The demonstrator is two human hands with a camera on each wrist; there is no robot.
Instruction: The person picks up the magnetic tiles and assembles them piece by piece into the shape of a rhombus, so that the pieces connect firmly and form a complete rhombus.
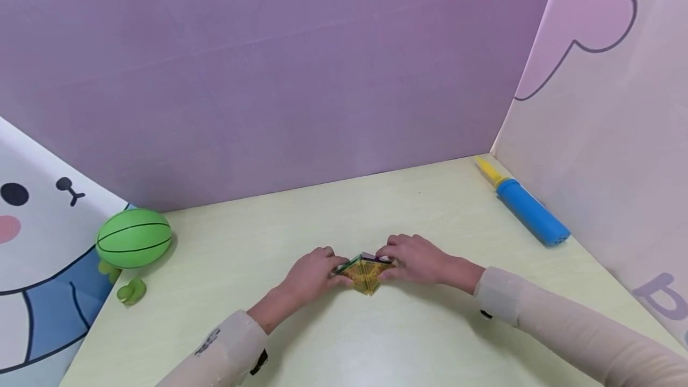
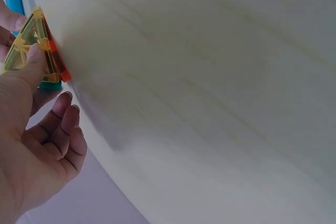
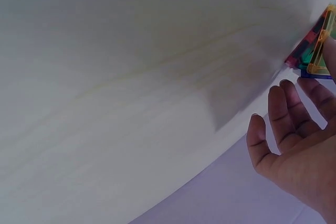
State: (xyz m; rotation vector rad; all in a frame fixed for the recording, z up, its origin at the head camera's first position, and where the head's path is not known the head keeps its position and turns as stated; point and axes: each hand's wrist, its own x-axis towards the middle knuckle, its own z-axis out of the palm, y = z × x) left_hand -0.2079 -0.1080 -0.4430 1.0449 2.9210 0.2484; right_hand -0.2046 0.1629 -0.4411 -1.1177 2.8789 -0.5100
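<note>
Translucent magnetic tiles (image 1: 363,275) stand joined as a small peaked shape on the table between both hands. Two yellow triangles face the person; green and purple edges show behind them. My left hand (image 1: 312,275) pinches the shape's left side, its thumb on a yellow triangle (image 2: 51,65). The right hand (image 1: 418,259) pinches the opposite side between thumb and fingers. A red tile (image 3: 310,40) shows low on the shape in both wrist views. The other fingers of the left hand (image 2: 50,150) curl loosely beneath, and so do those of the right hand (image 3: 299,135).
At the table's back right lies a blue hand pump (image 1: 532,211) with a yellow nozzle, near the wall. A green ball (image 1: 134,237) with black lines sits at the left edge, a small green object (image 1: 131,291) in front of it. A purple wall (image 1: 301,76) rises behind the table.
</note>
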